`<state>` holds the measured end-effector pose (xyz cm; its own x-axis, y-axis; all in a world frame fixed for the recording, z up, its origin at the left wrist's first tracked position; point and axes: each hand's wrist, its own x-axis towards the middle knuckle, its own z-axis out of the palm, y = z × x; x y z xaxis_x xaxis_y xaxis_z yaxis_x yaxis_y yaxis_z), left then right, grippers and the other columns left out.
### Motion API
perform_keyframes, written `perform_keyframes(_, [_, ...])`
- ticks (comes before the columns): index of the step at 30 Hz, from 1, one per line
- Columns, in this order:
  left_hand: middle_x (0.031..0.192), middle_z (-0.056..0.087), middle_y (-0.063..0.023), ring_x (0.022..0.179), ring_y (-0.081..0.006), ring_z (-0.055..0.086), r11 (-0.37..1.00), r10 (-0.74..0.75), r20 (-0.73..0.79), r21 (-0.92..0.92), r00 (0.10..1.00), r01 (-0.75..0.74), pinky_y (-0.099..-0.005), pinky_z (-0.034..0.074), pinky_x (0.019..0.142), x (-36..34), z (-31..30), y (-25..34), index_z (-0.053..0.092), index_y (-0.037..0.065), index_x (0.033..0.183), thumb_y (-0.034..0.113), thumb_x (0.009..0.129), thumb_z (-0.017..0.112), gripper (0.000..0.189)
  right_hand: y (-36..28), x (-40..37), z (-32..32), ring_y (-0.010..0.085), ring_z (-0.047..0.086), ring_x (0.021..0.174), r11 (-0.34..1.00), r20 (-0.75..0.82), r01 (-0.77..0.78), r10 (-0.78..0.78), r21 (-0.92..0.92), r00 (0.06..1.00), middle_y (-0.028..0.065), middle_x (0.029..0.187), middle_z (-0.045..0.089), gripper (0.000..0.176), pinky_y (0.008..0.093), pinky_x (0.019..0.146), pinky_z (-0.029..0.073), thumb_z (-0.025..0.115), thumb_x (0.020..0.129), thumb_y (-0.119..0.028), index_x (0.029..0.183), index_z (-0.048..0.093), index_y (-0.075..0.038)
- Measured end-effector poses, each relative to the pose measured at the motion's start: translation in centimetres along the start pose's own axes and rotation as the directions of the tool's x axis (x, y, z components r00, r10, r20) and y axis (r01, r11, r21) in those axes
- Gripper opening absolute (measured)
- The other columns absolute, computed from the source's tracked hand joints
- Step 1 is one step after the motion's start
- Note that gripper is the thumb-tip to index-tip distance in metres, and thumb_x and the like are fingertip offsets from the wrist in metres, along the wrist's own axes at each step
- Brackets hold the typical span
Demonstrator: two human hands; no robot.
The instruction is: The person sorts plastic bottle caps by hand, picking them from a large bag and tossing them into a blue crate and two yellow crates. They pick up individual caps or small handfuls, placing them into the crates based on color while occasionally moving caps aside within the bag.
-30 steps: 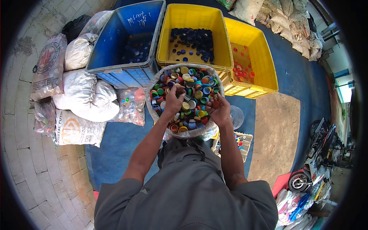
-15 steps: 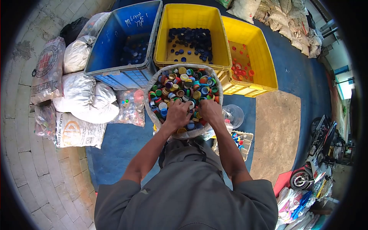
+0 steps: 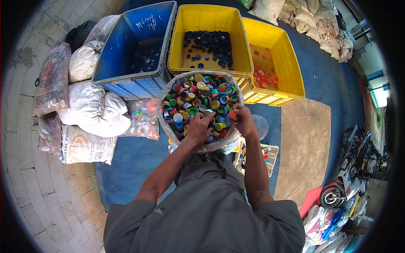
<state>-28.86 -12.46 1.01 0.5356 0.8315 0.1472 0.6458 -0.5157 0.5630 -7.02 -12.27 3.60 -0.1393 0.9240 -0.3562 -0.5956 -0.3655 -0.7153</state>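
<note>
Mixed bottle caps (image 3: 192,96) of many colours fill a round container (image 3: 162,110) with a pale lining, right in front of my body. My right hand (image 3: 244,120) is above its right edge, thumb and fingers pinched on a red bottle cap (image 3: 232,114). My left hand (image 3: 198,128) rests on the near part of the pile with its fingers curled in. A pale cap (image 3: 208,112) touches its fingertips; whether they grip it is hard to see.
Beyond the container stand a blue crate (image 3: 126,46) with caps, a yellow crate (image 3: 211,21) with dark blue caps, and another yellow crate (image 3: 282,55) with red caps. Filled sacks (image 3: 95,109) lie left. A clear round tub (image 3: 260,126) and a small basket (image 3: 273,158) sit right.
My right hand has lifted out of the pile and shifted right and up, now with a red cap in its fingers. The left hand stays at the pile, slightly lower.
</note>
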Motion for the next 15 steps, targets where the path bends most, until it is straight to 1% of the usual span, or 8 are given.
perform_keyframes(1, [0.103,0.068,-0.0013,0.096,-0.0241,0.053,1.000,0.003,0.019,0.000,1.000,-0.003,-0.0411,0.036,0.087,0.1,0.2,-0.1,0.053,0.012,0.130,0.018,0.069,0.079,0.067,-0.1,-0.5,0.1,0.0118,0.040,0.054,0.992,-0.003,0.006,-0.005,0.130,1.000,0.0054,0.073,0.055,0.012,0.0284,0.050,0.033,0.056,0.077,-0.015,0.080,0.046,-0.010])
perform_keyframes(3, [0.104,0.068,-0.0020,0.097,-0.0240,0.053,1.000,0.007,0.037,-0.006,0.999,-0.007,-0.0411,0.036,0.087,0.3,0.4,-0.2,0.054,0.013,0.128,0.017,0.069,0.078,0.064,-0.2,-1.5,0.5,0.0149,0.045,0.057,0.924,-0.012,0.019,-0.016,0.383,1.000,0.0089,0.080,0.058,0.010,0.0289,0.052,0.035,0.053,0.075,-0.015,0.080,0.046,-0.010])
perform_keyframes(4, [0.104,0.068,-0.0024,0.098,-0.0239,0.053,1.000,0.009,0.046,-0.008,0.999,-0.009,-0.0411,0.035,0.088,0.4,0.5,-0.1,0.055,0.013,0.127,0.017,0.070,0.077,0.062,-0.2,-1.9,0.8,0.0190,0.049,0.059,0.899,0.001,0.022,-0.025,0.437,1.000,0.0110,0.086,0.060,0.013,0.0296,0.054,0.038,0.052,0.072,-0.016,0.081,0.046,-0.009])
perform_keyframes(7, [0.106,0.067,-0.0041,0.101,-0.0236,0.053,0.999,0.025,0.013,-0.042,1.000,-0.025,-0.0414,0.035,0.090,0.5,0.5,0.1,0.056,0.013,0.126,0.015,0.071,0.076,0.058,0.8,-2.4,0.4,0.0216,0.053,0.062,0.893,-0.051,0.057,-0.038,0.446,0.998,0.0127,0.089,0.061,0.015,0.0303,0.053,0.039,0.052,0.072,-0.017,0.083,0.047,-0.009])
perform_keyframes(10, [0.108,0.066,-0.0064,0.104,-0.0267,0.053,0.993,0.036,-0.026,-0.112,0.999,-0.039,-0.0422,0.035,0.090,0.6,0.0,0.2,0.056,0.011,0.126,0.013,0.071,0.075,0.058,1.2,-2.9,0.2,0.0212,0.054,0.061,0.881,-0.011,0.112,-0.120,0.459,0.993,0.0124,0.089,0.062,0.013,0.0292,0.051,0.040,0.053,0.075,-0.015,0.084,0.046,-0.009])
perform_keyframes(13, [0.109,0.065,-0.0078,0.102,-0.0250,0.058,0.962,-0.034,-0.072,-0.272,0.997,0.013,-0.0405,0.042,0.089,0.9,-1.1,-0.1,0.056,0.008,0.124,0.012,0.074,0.074,0.054,1.8,-2.3,-1.9,0.0209,0.057,0.058,0.928,0.016,-0.030,0.026,0.371,1.000,0.0105,0.081,0.064,0.013,0.0310,0.049,0.041,0.059,0.080,-0.014,0.087,0.054,-0.005])
perform_keyframes(14, [0.109,0.065,-0.0082,0.103,-0.0239,0.059,0.874,-0.129,-0.030,-0.476,0.991,0.100,-0.0392,0.045,0.089,0.9,-1.2,-0.5,0.054,0.006,0.125,0.012,0.077,0.074,0.052,2.4,-2.4,-2.4,0.0198,0.056,0.057,0.995,-0.086,0.030,-0.039,-0.100,0.996,0.0095,0.076,0.063,0.015,0.0313,0.049,0.041,0.061,0.080,-0.014,0.090,0.058,-0.004])
perform_keyframes(15, [0.108,0.065,-0.0086,0.104,-0.0227,0.061,0.736,-0.212,0.029,-0.652,0.977,0.180,-0.0379,0.048,0.089,1.0,-1.2,-1.1,0.053,0.005,0.126,0.012,0.079,0.073,0.051,2.3,-2.8,-1.2,0.0188,0.056,0.055,0.833,-0.143,0.042,-0.144,-0.551,0.979,0.0084,0.071,0.062,0.016,0.0316,0.050,0.042,0.064,0.080,-0.014,0.092,0.061,-0.003])
